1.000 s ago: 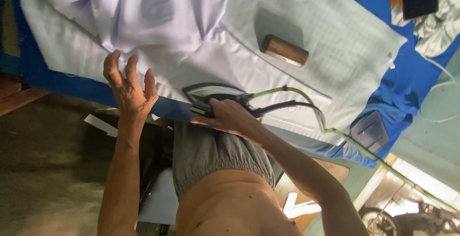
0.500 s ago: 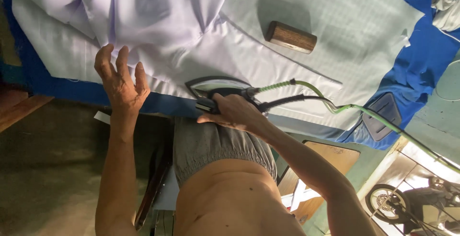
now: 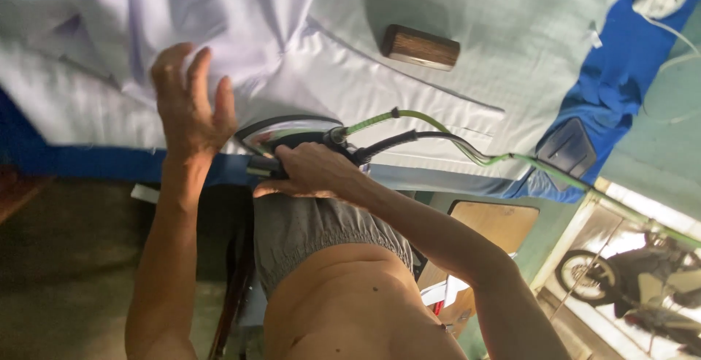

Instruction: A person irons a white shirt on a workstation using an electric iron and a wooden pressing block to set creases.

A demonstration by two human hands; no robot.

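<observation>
Wide ironing table (image 3: 628,60) w/ blue cover, pale checked padding cloth (image 3: 511,31) over it. On that, a white cotton shirt (image 3: 241,17) spread flat. Silver-soled electric iron w/ black handle (image 3: 288,137) sits on the shirt's near edge (green cord (image 3: 409,117) trailing off to the side). Right hand (image 3: 314,170) clenched round the handle. Left hand (image 3: 188,101) open, fingers spread, resting on fabric just beside the iron. Small brown wooden block (image 3: 420,47) lies apart, further back

Soft, even daylight, brightest at the lower right

The pale white cloth (image 3: 409,90) is evenly lit without glare; a dark wooden block (image 3: 420,47) casts a soft shadow. The floor at lower left lies dim. Daylight overexposes the doorway; edges stretch and blur slightly.
</observation>
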